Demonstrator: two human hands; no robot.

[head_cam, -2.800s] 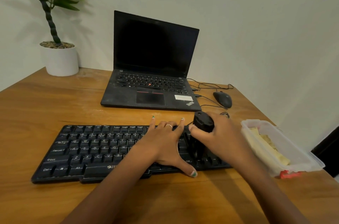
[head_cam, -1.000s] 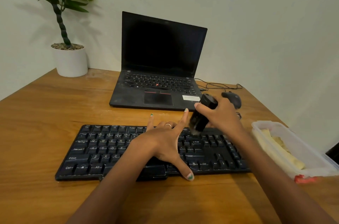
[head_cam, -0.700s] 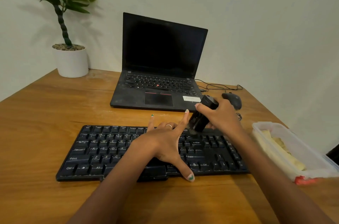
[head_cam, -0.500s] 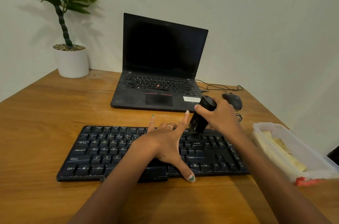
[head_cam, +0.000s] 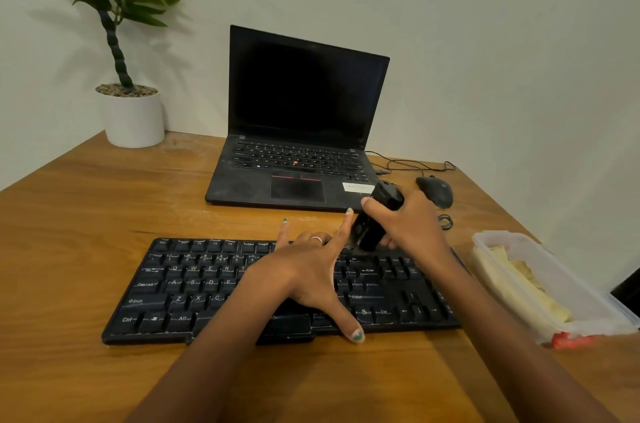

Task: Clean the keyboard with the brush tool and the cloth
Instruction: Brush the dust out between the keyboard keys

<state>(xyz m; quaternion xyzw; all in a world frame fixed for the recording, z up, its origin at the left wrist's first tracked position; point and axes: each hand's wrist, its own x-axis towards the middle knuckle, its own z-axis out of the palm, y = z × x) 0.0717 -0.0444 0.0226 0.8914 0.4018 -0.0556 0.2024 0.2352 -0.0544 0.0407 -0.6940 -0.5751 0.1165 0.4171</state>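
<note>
A black keyboard [head_cam: 194, 287] lies across the wooden table in front of me. My left hand [head_cam: 308, 270] rests flat on its middle keys with fingers spread, the thumb reaching the front edge. My right hand [head_cam: 412, 225] grips a black brush tool [head_cam: 375, 218], tilted, its bristle end touching the keyboard's top row right of centre. A yellow cloth [head_cam: 519, 280] lies folded inside a clear plastic box [head_cam: 588, 315] at the right.
An open black laptop [head_cam: 298, 132] stands behind the keyboard, with a black mouse [head_cam: 436, 190] and its cable to its right. A potted plant [head_cam: 133, 114] sits at the back left. The table's right edge is close beside the plastic box.
The brush has moved from the keyboard's lower right keys up to the top row. In the last second it shifted only slightly there. My left hand has stayed in place.
</note>
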